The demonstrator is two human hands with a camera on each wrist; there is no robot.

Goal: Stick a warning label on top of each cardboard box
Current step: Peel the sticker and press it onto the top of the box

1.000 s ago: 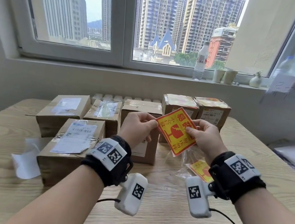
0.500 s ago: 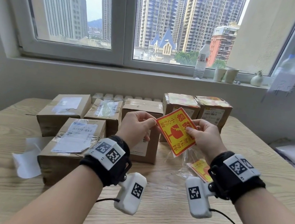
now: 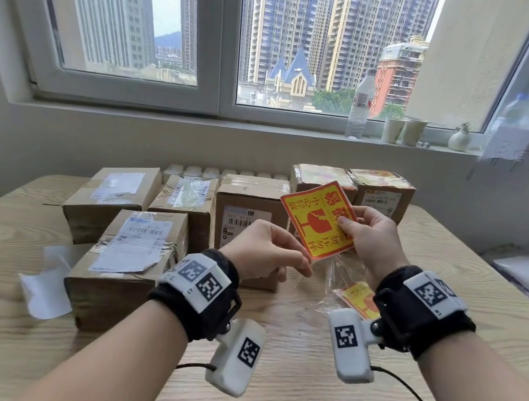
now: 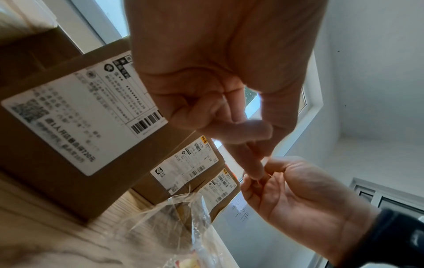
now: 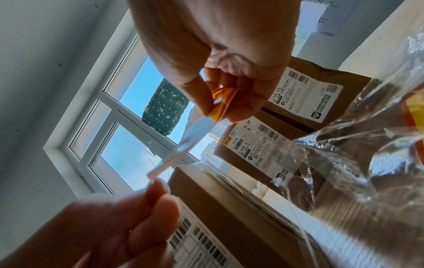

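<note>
Both hands hold a red-and-yellow warning label (image 3: 315, 220) in the air in front of the tall middle cardboard box (image 3: 253, 187). My right hand (image 3: 345, 225) pinches its right edge, thumb on the printed face. My left hand (image 3: 306, 267) pinches its lowest corner. In the right wrist view the label (image 5: 221, 104) sits between thumb and fingers, and a pale strip runs down to the left fingertips (image 5: 160, 188). Two back-right boxes (image 3: 324, 176) (image 3: 380, 178) carry yellow labels on top. Three boxes at the left (image 3: 115, 187) (image 3: 187, 192) (image 3: 138, 241) show only white shipping labels.
A clear plastic bag (image 3: 356, 298) with more yellow labels lies on the wooden table (image 3: 288, 346) under my right wrist. White paper (image 3: 46, 286) lies left of the front box. A water bottle (image 3: 359, 105) and cups stand on the windowsill.
My left hand has dropped from the label's upper left corner to its lowest corner. The label has risen slightly and the right hand keeps its pinch.
</note>
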